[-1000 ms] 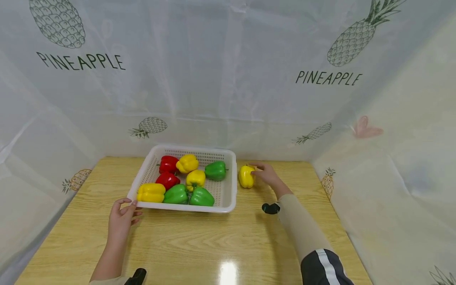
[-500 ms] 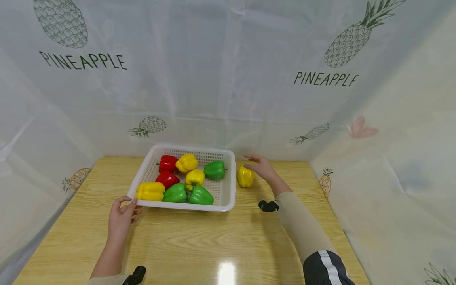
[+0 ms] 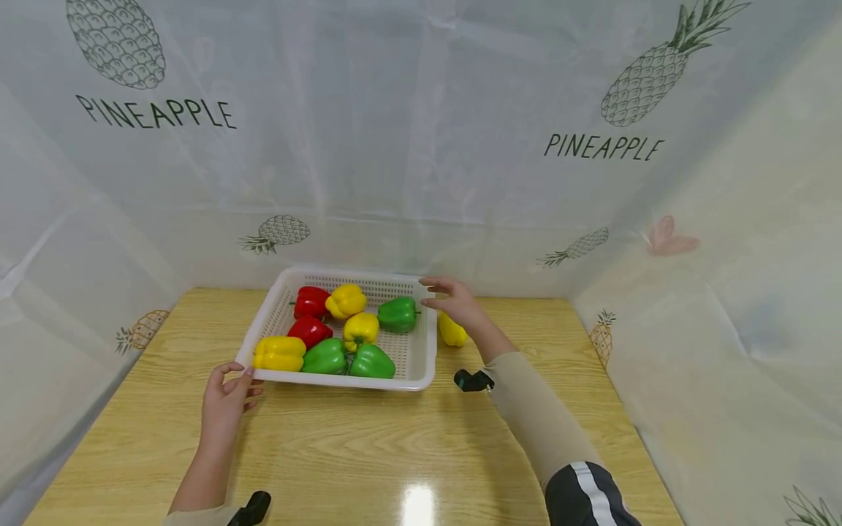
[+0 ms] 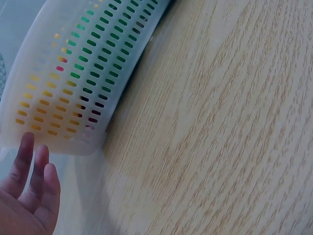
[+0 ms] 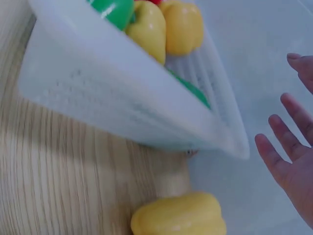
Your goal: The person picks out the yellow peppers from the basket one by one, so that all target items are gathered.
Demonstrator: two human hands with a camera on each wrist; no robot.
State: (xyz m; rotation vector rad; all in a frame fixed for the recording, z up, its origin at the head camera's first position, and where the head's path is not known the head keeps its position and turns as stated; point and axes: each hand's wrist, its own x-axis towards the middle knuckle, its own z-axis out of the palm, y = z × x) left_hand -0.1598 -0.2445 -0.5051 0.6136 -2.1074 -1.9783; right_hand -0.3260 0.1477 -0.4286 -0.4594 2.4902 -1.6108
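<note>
A white perforated plastic basket (image 3: 424, 365) holds red, yellow and green bell peppers, among them a green pepper (image 3: 397, 315) near its right side. At the basket's front left corner, my left hand (image 3: 224, 398) pinches the rim with thumb and forefinger. In the left wrist view its other fingers (image 4: 36, 178) lie beside the outer wall. My right hand (image 3: 455, 301) hovers at the back right corner, fingers spread and holding nothing. Below that hand a yellow bell pepper (image 3: 452, 332) lies on the table outside the basket, partly covered by the hand in the head view.
The wooden table (image 3: 355, 438) runs in front of the basket and to both sides. A pale curtain (image 3: 421, 146) printed with pineapples closes off the back and sides, close behind the basket.
My right hand has left the yellow bell pepper, lifting and moving left to the basket's back right corner. The pepper stays on the table. My left hand has kept its place.
</note>
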